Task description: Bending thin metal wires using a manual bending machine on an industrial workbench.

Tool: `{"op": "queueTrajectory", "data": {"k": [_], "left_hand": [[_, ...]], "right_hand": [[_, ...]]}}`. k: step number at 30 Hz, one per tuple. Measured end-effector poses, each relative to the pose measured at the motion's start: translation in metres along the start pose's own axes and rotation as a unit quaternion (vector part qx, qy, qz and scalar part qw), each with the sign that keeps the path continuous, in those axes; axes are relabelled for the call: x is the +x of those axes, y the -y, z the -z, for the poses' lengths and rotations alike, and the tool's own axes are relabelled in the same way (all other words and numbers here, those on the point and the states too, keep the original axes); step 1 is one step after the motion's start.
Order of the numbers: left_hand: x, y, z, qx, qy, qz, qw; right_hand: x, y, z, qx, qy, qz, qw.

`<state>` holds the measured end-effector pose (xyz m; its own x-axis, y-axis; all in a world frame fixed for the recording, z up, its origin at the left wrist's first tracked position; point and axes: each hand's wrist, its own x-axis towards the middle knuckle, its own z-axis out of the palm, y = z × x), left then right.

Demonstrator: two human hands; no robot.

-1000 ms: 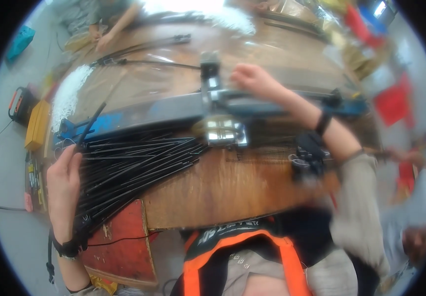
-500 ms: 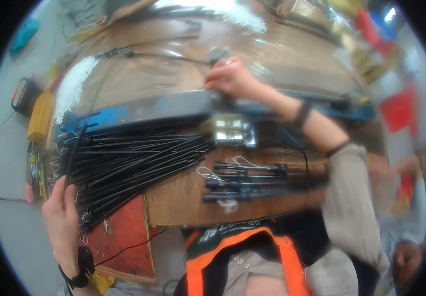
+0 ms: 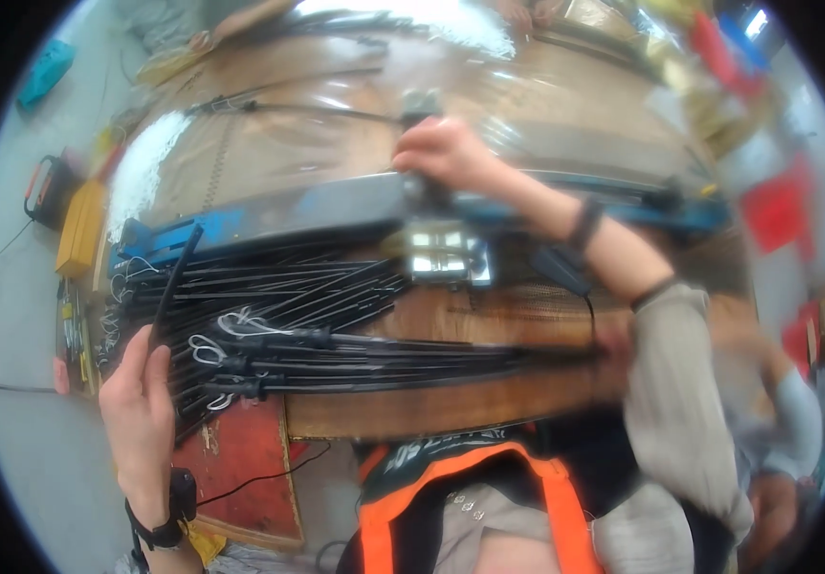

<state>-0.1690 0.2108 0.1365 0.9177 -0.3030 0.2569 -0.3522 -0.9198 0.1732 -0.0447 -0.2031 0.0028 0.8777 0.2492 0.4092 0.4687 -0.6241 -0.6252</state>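
My left hand (image 3: 140, 407) is closed round the lower end of a thin black rod (image 3: 178, 277), which slants up and to the right over a heap of black rods (image 3: 336, 273). At the centre, my right hand (image 3: 446, 151) is closed at a grey, upright metal part (image 3: 422, 105) of a bench device; its grip is partly hidden. Just nearer stands a shiny metal block (image 3: 439, 253). In front of me, a blurred hand (image 3: 613, 340) of a person at the right holds a bundle of black rods (image 3: 384, 362) with white string loops, laid across the heap's near end.
A blue and grey metal beam (image 3: 288, 210) runs across the wooden table (image 3: 317, 158). A red board (image 3: 240, 469) lies at the near left. Yellow box (image 3: 79, 230) and black case (image 3: 47, 191) stand left. Other people's hands (image 3: 204, 40) show at the far side.
The rod bundle has slid left over the heap, drawn into view by the other person's hand. My left hand moved slightly up and right with its rod; my right hand has barely moved.
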Motion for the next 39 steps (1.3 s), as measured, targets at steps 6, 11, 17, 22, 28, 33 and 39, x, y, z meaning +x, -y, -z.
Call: {"op": "queueTrajectory", "data": {"k": [6, 11, 17, 22, 28, 33, 39], "left_hand": [[0.014, -0.003, -0.013, -0.072, 0.0, -0.001, 0.997], [0.035, 0.007, -0.016, -0.058, -0.004, -0.029, 0.998], [0.085, 0.01, -0.038, -0.017, 0.059, -0.031, 0.998], [0.148, -0.044, -0.1, -0.022, 0.094, -0.247, 0.964], [0.185, -0.068, -0.157, -0.08, 0.073, -0.297, 0.949], [0.188, -0.065, -0.171, -0.099, 0.07, -0.336, 0.934], [0.193, -0.078, -0.186, -0.098, 0.044, -0.341, 0.934]], "right_hand": [[0.004, 0.01, -0.006, -0.108, 0.054, 0.016, 0.993], [-0.006, 0.008, 0.015, -0.334, -0.005, 0.196, 0.922], [-0.118, -0.062, 0.127, -0.44, -0.012, 0.11, 0.891], [-0.195, -0.047, 0.203, -0.519, 0.019, -0.033, 0.854], [-0.202, -0.055, 0.22, -0.46, 0.033, -0.068, 0.885], [-0.208, -0.057, 0.217, -0.366, 0.007, -0.172, 0.915], [-0.201, -0.051, 0.217, -0.377, 0.016, -0.118, 0.918]]}}
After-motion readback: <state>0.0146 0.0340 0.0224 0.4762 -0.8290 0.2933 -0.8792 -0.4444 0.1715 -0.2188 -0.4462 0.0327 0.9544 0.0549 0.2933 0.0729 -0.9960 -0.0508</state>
